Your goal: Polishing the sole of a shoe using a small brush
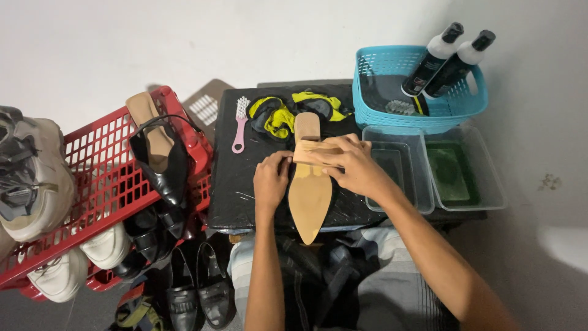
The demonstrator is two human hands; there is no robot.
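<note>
— Right hand (355,164) first: what's it doing?
— It's curled over a tan cloth (311,151), pressing it onto the shoe (309,193), which lies sole-up. Fingers bent and closed on the cloth, not spread.
— And the left hand (271,179)?
— Fingers bent against the shoe's side, steadying it near the cloth. It grips the edge loosely; I can't see the fingertips underneath.
— Where does the shoe lie?
— Middle of the black desk (236,178), heel toward the far edge, pointed toe hanging just over the near edge above the person's lap.
— How far along does the wiping look?
— Hard to say. The cloth sits near the heel end, and the long tan sole toward the toe looks even in colour, neither clearly wet nor dirty. I'd judge the shoe is mid-wipe, with the toe half not under the cloth now.
— Anything else in reach?
— A pink brush (239,125) near the far left corner, a yellow-and-black rag (278,116) at the far edge, two clear tubs (429,168) at the right edge, one with something green in it, and a blue basket (422,86) holding two bottles (450,58).
— Other shoes?
— Plenty: black and white pairs in a red crate (104,184) at the left, more on the floor. Whether they've been cleaned, I can't tell.
</note>
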